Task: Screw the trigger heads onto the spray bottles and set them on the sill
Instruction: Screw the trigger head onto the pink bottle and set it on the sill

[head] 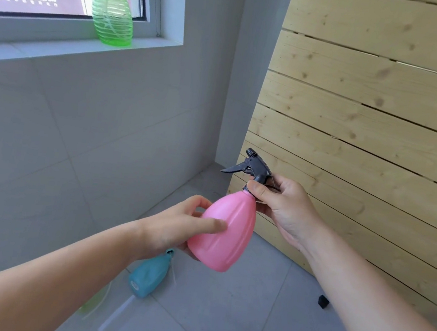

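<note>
Grey floor tiles (220, 317) lie below my forearms, carrying a teal bottle (147, 277) on its side and a small black cap (322, 301) well apart to the right. Above them my left hand (174, 223) wraps the lower body of the pink spray bottle (224, 229), held tilted in the air; my right hand (284, 203) pinches the collar of its black trigger head (255, 167) at the neck. Right: a pale wooden slat panel (371, 101). Farthest, upper left: a green spray bottle (113, 12) upright on the sill (61, 47).
</note>
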`<control>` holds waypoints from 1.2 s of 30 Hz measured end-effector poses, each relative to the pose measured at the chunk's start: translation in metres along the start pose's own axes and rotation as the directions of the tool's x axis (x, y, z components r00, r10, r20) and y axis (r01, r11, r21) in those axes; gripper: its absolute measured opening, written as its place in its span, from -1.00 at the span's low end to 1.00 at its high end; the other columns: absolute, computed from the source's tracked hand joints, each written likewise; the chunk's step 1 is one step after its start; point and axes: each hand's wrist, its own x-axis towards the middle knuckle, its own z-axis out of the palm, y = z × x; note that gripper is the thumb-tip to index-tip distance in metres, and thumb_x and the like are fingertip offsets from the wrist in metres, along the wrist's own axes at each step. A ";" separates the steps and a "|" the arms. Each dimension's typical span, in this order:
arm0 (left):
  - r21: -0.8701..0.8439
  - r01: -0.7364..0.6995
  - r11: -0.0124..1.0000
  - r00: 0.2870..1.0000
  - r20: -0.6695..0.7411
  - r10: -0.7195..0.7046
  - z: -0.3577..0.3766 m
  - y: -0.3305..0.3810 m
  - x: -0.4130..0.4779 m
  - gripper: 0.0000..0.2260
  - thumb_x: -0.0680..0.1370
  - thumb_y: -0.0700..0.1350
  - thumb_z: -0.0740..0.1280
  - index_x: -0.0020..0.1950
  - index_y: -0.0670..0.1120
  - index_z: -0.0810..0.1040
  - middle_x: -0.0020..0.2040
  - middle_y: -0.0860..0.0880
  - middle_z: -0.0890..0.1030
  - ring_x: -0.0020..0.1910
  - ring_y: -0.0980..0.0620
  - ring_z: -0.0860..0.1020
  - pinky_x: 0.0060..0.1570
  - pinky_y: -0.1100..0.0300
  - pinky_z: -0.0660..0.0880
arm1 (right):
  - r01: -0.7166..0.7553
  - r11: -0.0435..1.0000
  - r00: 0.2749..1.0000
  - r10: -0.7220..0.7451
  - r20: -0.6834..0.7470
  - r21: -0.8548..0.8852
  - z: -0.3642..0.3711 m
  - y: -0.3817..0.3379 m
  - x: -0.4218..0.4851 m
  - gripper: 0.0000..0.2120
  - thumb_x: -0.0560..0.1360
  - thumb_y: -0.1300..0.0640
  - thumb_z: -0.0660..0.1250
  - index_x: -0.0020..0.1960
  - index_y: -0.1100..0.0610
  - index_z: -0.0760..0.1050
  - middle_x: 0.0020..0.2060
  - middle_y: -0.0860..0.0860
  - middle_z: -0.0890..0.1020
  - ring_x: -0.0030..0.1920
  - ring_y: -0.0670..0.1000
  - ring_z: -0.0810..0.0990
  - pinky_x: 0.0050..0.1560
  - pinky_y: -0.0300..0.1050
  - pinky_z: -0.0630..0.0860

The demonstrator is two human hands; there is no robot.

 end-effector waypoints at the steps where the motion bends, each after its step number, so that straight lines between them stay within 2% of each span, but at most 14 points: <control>1: 0.027 -0.006 1.000 1.000 -0.021 0.006 0.001 -0.001 0.001 -0.42 0.32 0.09 0.54 0.27 -0.02 0.45 0.14 -0.10 0.64 -0.18 0.05 0.70 -0.30 0.20 0.60 | -0.002 1.000 1.000 0.002 -0.001 -0.004 0.000 0.000 0.000 -0.94 0.51 0.27 0.42 -0.02 0.21 0.60 -0.16 0.12 0.66 -0.18 0.02 0.65 -0.14 -0.13 0.61; 4: 0.068 -0.017 0.998 0.997 -0.069 0.022 0.003 -0.003 0.004 -0.33 0.24 0.17 0.60 0.26 0.04 0.45 0.16 -0.07 0.62 -0.09 0.00 0.69 -0.24 0.14 0.61 | -0.009 1.000 1.000 0.009 -0.005 0.000 -0.001 0.000 -0.001 -0.95 0.51 0.25 0.42 -0.03 0.19 0.61 -0.17 0.09 0.67 -0.17 0.03 0.64 -0.11 -0.10 0.62; 8: -0.032 0.018 0.999 0.999 -0.051 -0.019 0.003 -0.003 0.006 -0.37 0.25 0.28 0.44 0.24 0.02 0.53 0.02 -0.06 0.64 -0.14 -0.08 0.62 -0.14 0.04 0.51 | -0.013 0.999 1.000 0.014 -0.010 0.032 0.000 -0.001 -0.002 -0.99 0.52 0.24 0.41 -0.06 0.18 0.60 -0.21 0.06 0.68 -0.19 0.01 0.65 -0.16 -0.13 0.61; 11: -0.065 0.027 0.998 0.999 -0.023 -0.028 0.005 -0.003 0.006 -0.30 0.20 0.23 0.48 0.26 -0.05 0.47 0.07 -0.12 0.64 -0.18 -0.07 0.65 -0.23 0.08 0.59 | -0.012 0.999 1.000 0.013 -0.023 0.030 0.000 0.000 -0.001 -1.00 0.51 0.23 0.42 -0.08 0.17 0.61 -0.24 0.03 0.68 -0.20 -0.01 0.65 -0.16 -0.12 0.60; 15: 0.024 -0.027 0.999 0.997 -0.071 0.029 0.009 -0.001 0.004 -0.21 0.12 0.24 0.60 0.25 0.02 0.41 0.18 -0.08 0.61 -0.10 -0.01 0.69 -0.30 0.15 0.60 | -0.010 1.000 1.000 0.010 -0.025 0.025 -0.001 0.001 -0.001 -0.98 0.51 0.21 0.43 -0.07 0.17 0.62 -0.25 0.02 0.69 -0.20 0.00 0.66 -0.16 -0.11 0.60; 18: 0.035 -0.016 0.999 0.998 -0.066 0.018 0.010 -0.001 0.006 -0.35 0.27 0.28 0.51 0.28 0.08 0.45 0.07 0.00 0.62 -0.16 0.04 0.63 -0.32 0.21 0.53 | -0.006 0.999 0.999 0.007 -0.031 0.038 -0.001 0.000 -0.001 -0.94 0.52 0.20 0.42 -0.03 0.18 0.63 -0.24 0.02 0.69 -0.20 0.00 0.67 -0.17 -0.13 0.60; 21: -0.056 0.024 0.998 1.000 -0.018 -0.025 0.011 0.000 0.006 -0.53 0.40 0.19 0.34 0.26 0.06 0.52 -0.03 -0.02 0.62 -0.25 0.01 0.61 -0.33 0.19 0.51 | -0.017 0.999 0.999 0.018 -0.035 0.035 -0.001 0.000 0.000 -0.94 0.51 0.20 0.43 -0.03 0.17 0.63 -0.24 0.01 0.69 -0.19 -0.02 0.66 -0.16 -0.14 0.59; 24: -0.047 0.005 0.999 1.000 -0.010 -0.005 0.012 -0.001 0.006 -0.47 0.38 0.12 0.44 0.31 0.01 0.49 0.08 -0.08 0.64 -0.25 0.03 0.67 -0.37 0.22 0.56 | -0.016 1.000 0.999 0.016 -0.034 0.009 -0.002 0.000 -0.001 -0.98 0.51 0.20 0.43 -0.08 0.15 0.62 -0.23 0.02 0.69 -0.18 -0.02 0.67 -0.15 -0.12 0.59; 28: 0.034 -0.041 0.999 0.995 -0.095 0.044 0.011 -0.003 0.008 -0.27 0.20 0.21 0.61 0.27 0.02 0.45 0.16 -0.09 0.62 -0.12 0.00 0.69 -0.30 0.20 0.58 | -0.005 1.000 0.999 0.006 -0.040 0.006 -0.002 0.000 -0.001 -0.97 0.52 0.19 0.43 -0.07 0.15 0.63 -0.23 0.01 0.69 -0.19 -0.01 0.67 -0.15 -0.12 0.60; 29: 0.035 -0.034 0.999 0.995 -0.094 0.037 0.011 -0.003 0.009 -0.27 0.20 0.25 0.59 0.27 0.02 0.46 0.15 -0.08 0.62 -0.11 -0.01 0.69 -0.29 0.20 0.58 | -0.003 1.000 0.999 0.004 -0.044 0.009 -0.002 0.000 -0.001 -0.96 0.51 0.19 0.43 -0.06 0.15 0.63 -0.24 0.00 0.69 -0.20 -0.02 0.67 -0.16 -0.13 0.60; 31: 0.004 0.001 1.000 0.998 -0.064 -0.001 0.011 -0.001 0.008 -0.38 0.32 0.26 0.48 0.27 0.01 0.48 0.09 -0.06 0.63 -0.17 0.01 0.66 -0.31 0.20 0.56 | -0.005 1.000 0.999 0.006 -0.049 0.014 -0.003 0.000 0.000 -0.95 0.51 0.19 0.44 -0.04 0.16 0.64 -0.25 -0.01 0.70 -0.19 -0.03 0.67 -0.15 -0.12 0.60; 33: -0.042 0.035 0.999 0.999 -0.031 -0.036 0.012 0.000 0.007 -0.49 0.40 0.18 0.37 0.28 -0.03 0.50 0.02 -0.07 0.62 -0.26 0.01 0.64 -0.32 0.18 0.55 | -0.013 1.000 0.999 0.014 -0.043 0.013 -0.003 0.000 -0.001 -0.97 0.51 0.19 0.43 -0.06 0.15 0.63 -0.24 0.01 0.69 -0.19 -0.02 0.67 -0.13 -0.10 0.60; 36: 0.005 0.013 1.000 0.999 -0.052 -0.013 0.012 0.000 0.006 -0.48 0.43 0.11 0.50 0.30 -0.04 0.45 0.08 -0.08 0.61 -0.36 0.10 0.63 -0.43 0.28 0.51 | -0.022 1.000 0.999 0.022 -0.035 0.003 -0.002 0.001 -0.002 -0.98 0.52 0.21 0.42 -0.09 0.16 0.62 -0.22 0.04 0.69 -0.19 -0.01 0.67 -0.14 -0.09 0.60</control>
